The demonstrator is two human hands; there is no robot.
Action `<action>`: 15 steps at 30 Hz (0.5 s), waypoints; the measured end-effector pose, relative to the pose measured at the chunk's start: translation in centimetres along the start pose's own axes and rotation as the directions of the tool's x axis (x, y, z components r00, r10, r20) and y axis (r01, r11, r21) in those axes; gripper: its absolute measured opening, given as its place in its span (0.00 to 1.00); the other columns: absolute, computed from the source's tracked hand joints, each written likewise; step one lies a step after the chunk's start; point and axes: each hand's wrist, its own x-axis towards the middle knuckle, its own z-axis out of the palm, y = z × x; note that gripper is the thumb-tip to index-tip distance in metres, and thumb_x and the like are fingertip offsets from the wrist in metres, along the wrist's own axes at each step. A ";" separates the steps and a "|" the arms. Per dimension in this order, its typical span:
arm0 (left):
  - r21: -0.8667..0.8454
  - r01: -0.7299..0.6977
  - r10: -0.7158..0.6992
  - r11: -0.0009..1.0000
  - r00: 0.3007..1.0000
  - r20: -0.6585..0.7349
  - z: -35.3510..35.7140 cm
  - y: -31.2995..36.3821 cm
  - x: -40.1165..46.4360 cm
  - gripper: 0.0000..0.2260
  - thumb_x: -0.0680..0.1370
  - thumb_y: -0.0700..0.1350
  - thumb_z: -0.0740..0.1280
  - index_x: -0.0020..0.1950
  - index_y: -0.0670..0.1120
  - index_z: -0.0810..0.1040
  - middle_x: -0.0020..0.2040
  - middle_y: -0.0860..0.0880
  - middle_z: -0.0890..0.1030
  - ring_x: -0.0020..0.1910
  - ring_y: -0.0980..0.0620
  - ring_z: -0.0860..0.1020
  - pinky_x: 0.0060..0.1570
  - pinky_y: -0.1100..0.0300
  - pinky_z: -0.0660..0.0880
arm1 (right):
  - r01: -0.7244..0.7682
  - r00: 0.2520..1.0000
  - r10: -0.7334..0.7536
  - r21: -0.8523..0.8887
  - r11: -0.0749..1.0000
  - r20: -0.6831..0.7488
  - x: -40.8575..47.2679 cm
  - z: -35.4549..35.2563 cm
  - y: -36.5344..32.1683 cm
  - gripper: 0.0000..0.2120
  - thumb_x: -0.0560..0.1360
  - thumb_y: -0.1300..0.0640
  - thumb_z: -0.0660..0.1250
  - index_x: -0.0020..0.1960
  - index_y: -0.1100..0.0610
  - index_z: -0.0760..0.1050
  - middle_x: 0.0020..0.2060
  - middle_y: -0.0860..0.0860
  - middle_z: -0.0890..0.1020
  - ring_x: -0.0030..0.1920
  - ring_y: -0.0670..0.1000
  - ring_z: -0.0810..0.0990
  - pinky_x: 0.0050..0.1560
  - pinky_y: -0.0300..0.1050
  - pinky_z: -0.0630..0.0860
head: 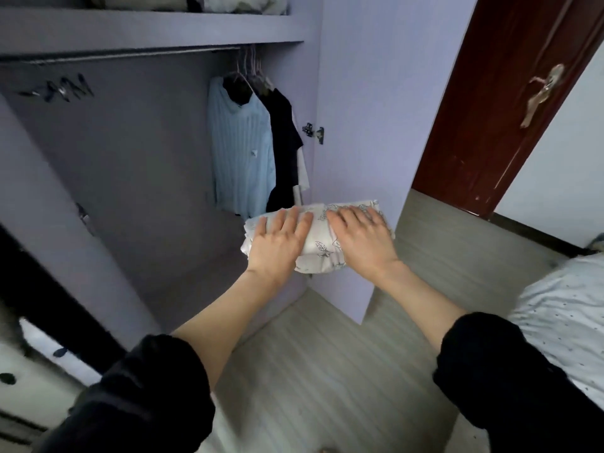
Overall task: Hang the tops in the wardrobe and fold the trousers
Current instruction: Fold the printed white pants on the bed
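Head view: a person carries a folded bundle of white leaf-print trousers (322,237) toward an open lilac wardrobe (130,152), both forearms stretched out from pushed-up black sleeves. Left hand (277,240) lies flat across the near-left end of the bundle, fingers straight and spread; right hand (361,237) lies the same way over the right end. Whether the thumbs tuck underneath cannot be told, so the grip reads as two open palms sandwiching the cloth rather than a closed clutch. The bundle hangs in mid-air, with nothing visibly supporting it from below, just in front of the wardrobe door's (359,125) lower half. Beyond and above the grip, a pale blue ribbed top (242,152) and a black top (284,148) hang on the rail (130,55), which suggests the hanging part is largely done. To the right of the grip, a speckled bedsheet (562,308) shows at the frame edge.

Risk from here: the loose layers sagging under the hands could slip or unfold if the palms part unevenly on setting down, and the bundle's far edge could brush the hanging hems and drag open.
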 end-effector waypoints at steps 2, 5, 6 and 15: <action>0.009 0.005 -0.004 1.000 0.999 -0.037 -0.6 -0.1 4.3 0.31 0.77 0.36 0.59 0.76 0.47 0.50 0.76 0.45 0.54 0.74 0.45 0.56 0.70 0.48 0.58 | -0.006 1.000 0.006 -0.022 1.000 -0.011 3.4 0.0 2.8 0.29 0.75 0.61 0.60 0.74 0.56 0.56 0.68 0.54 0.68 0.69 0.56 0.66 0.71 0.54 0.55; 0.054 0.023 -0.018 0.998 0.994 -0.105 -2.0 -0.6 11.5 0.32 0.75 0.35 0.62 0.76 0.47 0.51 0.76 0.45 0.55 0.73 0.46 0.57 0.70 0.48 0.59 | 0.013 0.999 -0.014 -0.019 1.000 -0.039 9.5 -1.1 7.6 0.30 0.75 0.59 0.62 0.74 0.55 0.56 0.68 0.53 0.69 0.68 0.55 0.67 0.70 0.52 0.58; 0.060 0.022 -0.015 0.998 0.994 -0.111 -2.4 -1.0 12.8 0.32 0.75 0.36 0.62 0.75 0.47 0.51 0.76 0.45 0.56 0.73 0.46 0.57 0.70 0.48 0.59 | 0.018 0.999 -0.018 -0.004 1.000 -0.044 10.7 -1.5 8.2 0.30 0.74 0.60 0.62 0.74 0.55 0.57 0.68 0.53 0.70 0.68 0.55 0.68 0.69 0.52 0.60; 0.167 0.219 -0.173 0.961 0.952 -0.252 -8.7 -11.1 25.3 0.27 0.76 0.37 0.62 0.73 0.49 0.56 0.74 0.47 0.61 0.73 0.47 0.60 0.68 0.48 0.61 | 0.144 0.956 -0.133 0.024 0.989 -0.262 28.4 -7.4 9.7 0.29 0.72 0.65 0.59 0.72 0.56 0.59 0.64 0.54 0.73 0.64 0.57 0.72 0.64 0.53 0.67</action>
